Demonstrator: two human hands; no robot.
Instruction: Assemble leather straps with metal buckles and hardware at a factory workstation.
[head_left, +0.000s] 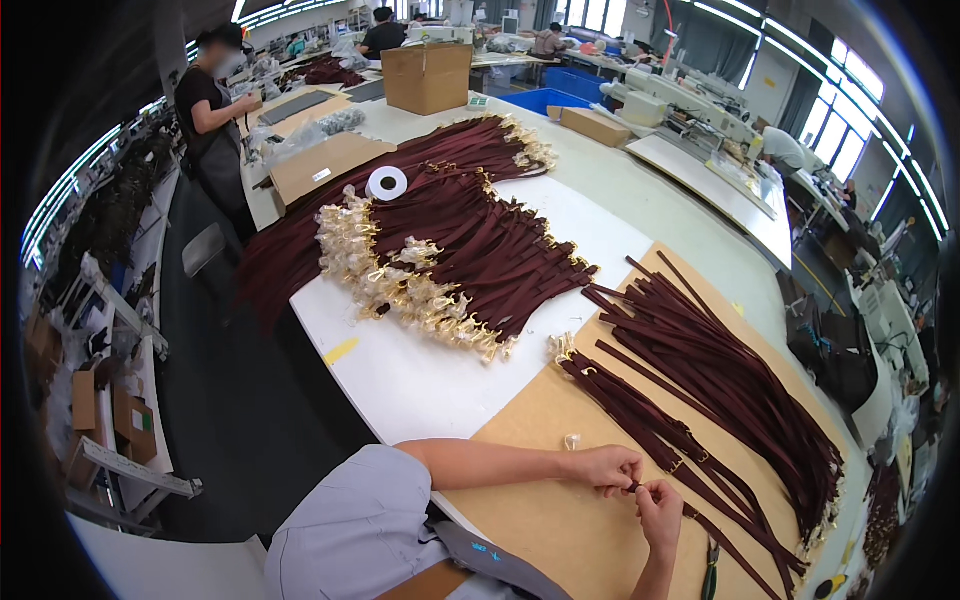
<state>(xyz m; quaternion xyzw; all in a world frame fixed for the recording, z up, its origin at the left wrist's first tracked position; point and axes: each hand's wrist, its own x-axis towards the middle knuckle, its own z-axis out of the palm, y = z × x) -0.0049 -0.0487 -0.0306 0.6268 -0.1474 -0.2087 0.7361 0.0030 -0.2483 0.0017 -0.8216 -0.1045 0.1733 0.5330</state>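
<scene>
Both my hands meet over the brown board, fingers pinched close together. My left hand [606, 467] closes on the end of a dark maroon strap, a small dark bit of which shows between the hands. On the same end, my right hand [660, 511] pinches from the other side. From there the strap [728, 546] appears to run off to the lower right. Just beyond lies a small bundle of maroon straps [640, 425] with gold buckles and plastic-wrapped ends. A small plastic-wrapped piece [572, 441] rests near my left wrist. My fingers hide the strap's tip.
Pliers with dark green handles [711, 572] lie right of my right forearm. A long pile of straps [740, 370] covers the board's right side. Beyond are a large strap heap [470, 250], a white tape roll [386, 183] and a cardboard box [428, 78]. A person [210, 120] stands far left.
</scene>
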